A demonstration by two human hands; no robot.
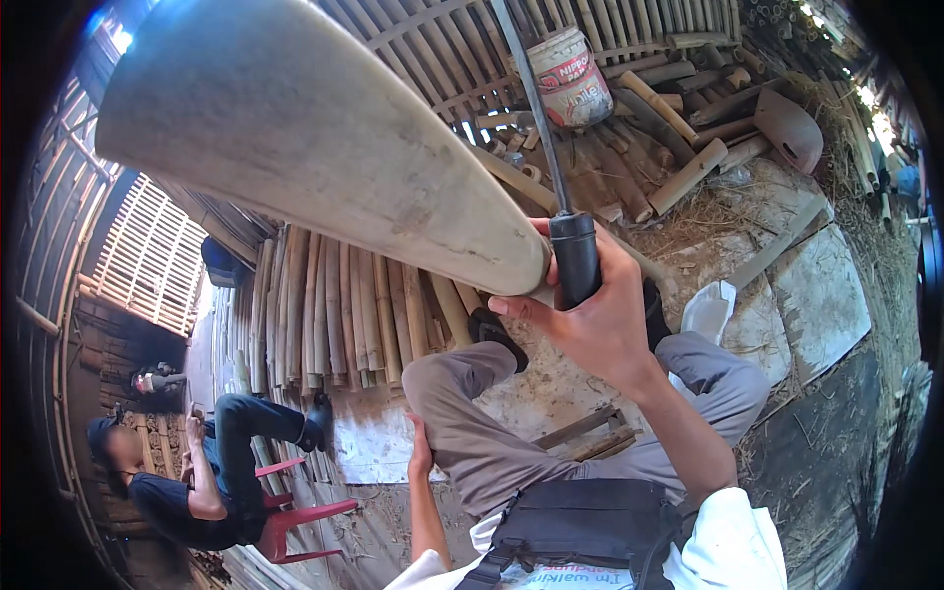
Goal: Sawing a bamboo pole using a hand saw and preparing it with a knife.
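My right hand is closed round the black cylindrical handle of a long, thin metal rod that points upward out of view. A large pale, stained length, probably bamboo, slants across the upper left very near to me. Its narrow-looking end meets the thumb and fingertips of that hand; how firmly they hold it is hidden. Low at the left, my left hand lies against the outer side of my left leg, fingers stretched out and holding nothing.
Many bamboo poles lie ahead to the left. Bamboo offcuts and a paint bucket are at the back right. A seated person on a red plastic chair is at left. Pale floor sheets lie right.
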